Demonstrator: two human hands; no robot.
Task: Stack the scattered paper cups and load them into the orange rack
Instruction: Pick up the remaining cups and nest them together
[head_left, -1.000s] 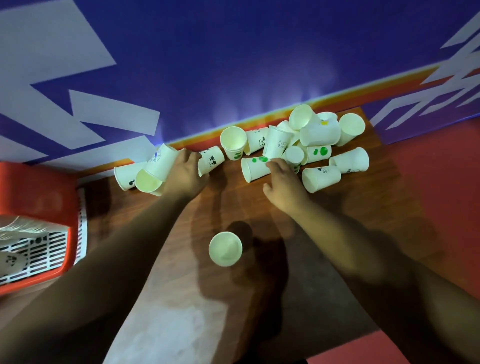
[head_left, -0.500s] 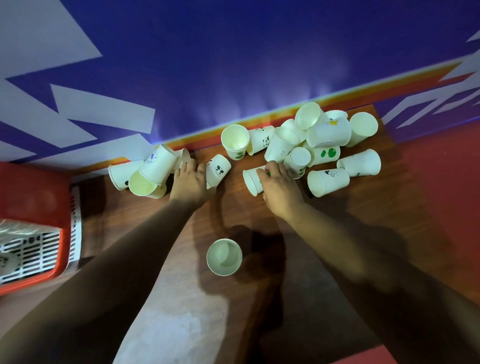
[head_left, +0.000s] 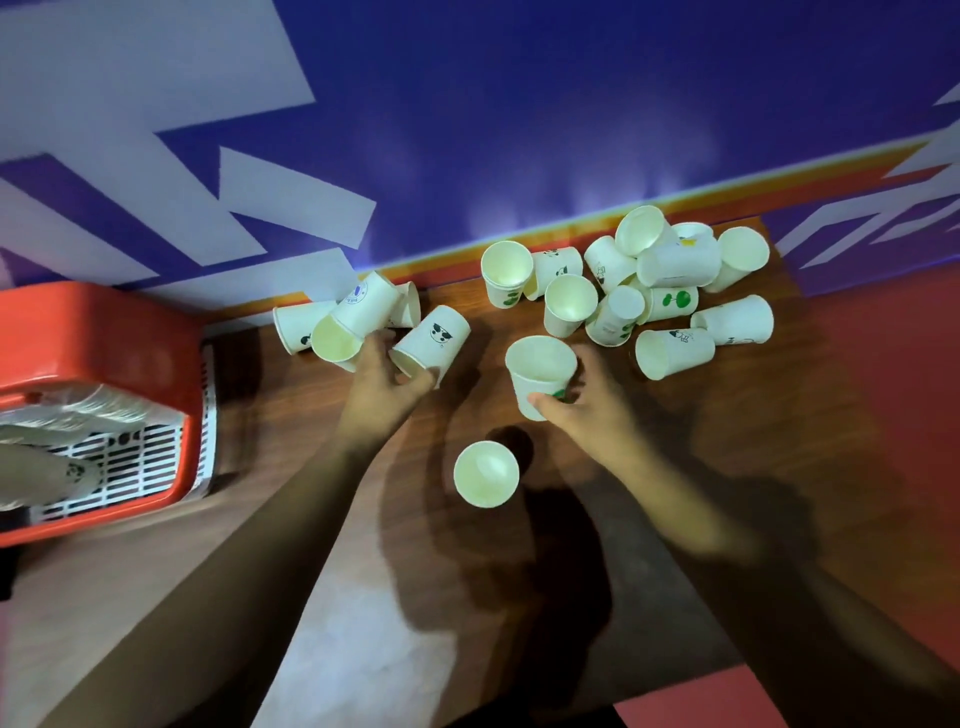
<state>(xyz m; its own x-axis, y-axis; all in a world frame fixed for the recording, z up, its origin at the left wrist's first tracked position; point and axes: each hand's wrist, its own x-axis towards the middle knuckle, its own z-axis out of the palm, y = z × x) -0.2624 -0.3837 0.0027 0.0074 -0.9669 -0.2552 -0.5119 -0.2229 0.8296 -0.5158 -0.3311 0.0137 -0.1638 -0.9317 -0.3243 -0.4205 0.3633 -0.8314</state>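
Two hands each grip a paper cup above a wooden counter (head_left: 753, 441) strewn with more cups.

At the far left, the orange rack (head_left: 98, 332) sits on the counter's edge with its white slotted floor showing; what lies in it is too blurred to make out. Just right of it, a few tipped cups (head_left: 332, 327) lie on their sides against the blue wall (head_left: 519, 130). The left hand (head_left: 384, 389) has its fingers curled round the open end of a panda-face cup (head_left: 434, 340), which is tilted with its base pointing away. Nearer, between the forearms, a lone cup (head_left: 485, 474) stands upright, untouched. The right hand (head_left: 589, 402) pinches a green-marked cup (head_left: 540, 369) near its base between thumb and fingers, mouth up. Beyond it, to the right, a heap of cups (head_left: 670, 275) lies jumbled, some upright, most on their sides.
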